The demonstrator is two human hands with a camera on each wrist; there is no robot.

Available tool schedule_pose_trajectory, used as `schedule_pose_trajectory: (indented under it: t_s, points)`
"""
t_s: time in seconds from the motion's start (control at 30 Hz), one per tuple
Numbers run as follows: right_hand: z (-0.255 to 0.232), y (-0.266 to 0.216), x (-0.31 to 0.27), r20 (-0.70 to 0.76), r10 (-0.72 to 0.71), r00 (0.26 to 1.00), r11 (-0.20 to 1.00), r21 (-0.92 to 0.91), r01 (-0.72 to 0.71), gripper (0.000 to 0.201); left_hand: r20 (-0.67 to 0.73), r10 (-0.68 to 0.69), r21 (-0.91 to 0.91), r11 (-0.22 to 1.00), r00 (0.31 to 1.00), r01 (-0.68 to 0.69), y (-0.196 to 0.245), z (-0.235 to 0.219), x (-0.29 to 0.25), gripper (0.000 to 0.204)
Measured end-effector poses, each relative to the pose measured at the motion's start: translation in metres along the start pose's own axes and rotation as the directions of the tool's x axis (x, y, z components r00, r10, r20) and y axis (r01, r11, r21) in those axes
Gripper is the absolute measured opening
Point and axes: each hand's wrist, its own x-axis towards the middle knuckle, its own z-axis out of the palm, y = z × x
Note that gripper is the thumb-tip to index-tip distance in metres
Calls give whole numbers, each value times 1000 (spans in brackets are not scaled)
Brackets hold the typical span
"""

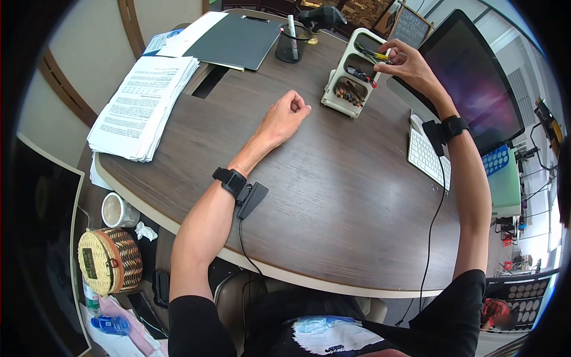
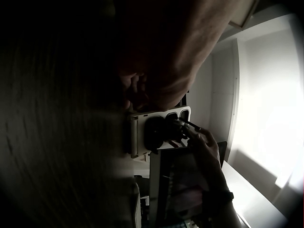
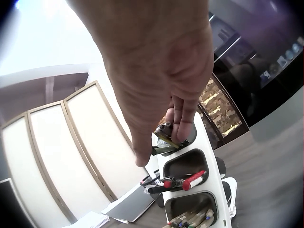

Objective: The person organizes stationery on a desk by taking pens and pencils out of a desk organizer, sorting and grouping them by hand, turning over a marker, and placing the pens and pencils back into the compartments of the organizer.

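Note:
A white three-compartment pen organizer (image 1: 329, 95) stands tilted at the back of the table. My right hand (image 1: 410, 64) is at its top compartment, with thumb and fingers around several pens (image 3: 167, 140), one of them yellow; they lie partly inside that compartment. Markers with red ends (image 3: 194, 180) poke out of the middle compartment. Brown pencils with coloured ends (image 1: 350, 93) fill the lowest one. Left of the organizer, my left hand (image 1: 283, 119) rests at the tabletop with loosely curled fingers and nothing in it.
A monitor (image 1: 470, 83) and white keyboard (image 1: 427, 156) stand at the right. A black mesh cup (image 1: 288, 49) holds a white marker behind the left hand. Stacked papers (image 1: 140, 107) and a dark clipboard (image 1: 238, 43) lie at the left. Cables run from both wrists.

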Motion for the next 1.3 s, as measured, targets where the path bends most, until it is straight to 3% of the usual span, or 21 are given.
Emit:
schedule_pose_trajectory:
  t_s: [0.23,0.3,0.43,0.5,0.73,0.83,0.93,1.0,1.03,1.1,1.13,1.2,1.23,1.3]
  points:
    - [12,-1,-3,-56,-116,992,993,10,117,56,3,-13,2,1000,1000,13,1,-1,0,22]
    - [10,3,2,-98,-45,994,999,-31,42,52,3,-9,5,1000,1000,9,2,-1,-1,22]
    - [17,4,5,-146,-63,987,987,-154,41,49,3,-9,-10,1000,1000,9,3,-1,-2,22]
    - [21,3,5,-172,-146,974,966,-236,103,45,-6,1,-11,1000,1000,-1,0,0,-1,22]
    - [28,7,5,-192,-220,957,960,-218,177,37,3,-16,2,1000,1000,16,4,-1,-2,22]
    - [28,9,8,-197,-250,948,928,-328,177,29,-1,-7,6,1000,1000,7,4,-1,-1,22]
    - [22,10,8,-296,-277,914,933,-309,182,24,1,-10,4,1000,1000,10,4,-1,-1,23]
    - [18,6,5,-477,-173,862,985,-65,162,23,4,-10,5,1000,1000,10,5,-1,-2,23]
    - [15,3,1,-474,-173,863,985,-65,162,23,2,-10,6,1000,1000,10,5,-2,-2,24]
    - [7,-20,-21,-660,-187,727,981,-84,175,22,0,-11,0,1000,1000,11,3,-1,-1,24]
    - [5,-30,-33,-657,-186,731,981,-83,175,22,3,-9,-4,1000,1000,9,2,-1,-1,24]
    - [1,-46,-60,-742,-240,626,961,-92,260,21,0,-5,-1,1000,1000,5,1,-1,-1,24]
    - [3,-50,-72,-742,-238,627,962,-91,257,21,-3,4,7,1000,1000,-4,1,-1,-1,24]
    - [8,-58,-91,-706,-410,578,911,-277,307,21,-1,5,6,1000,1000,-5,4,-2,-3,24]
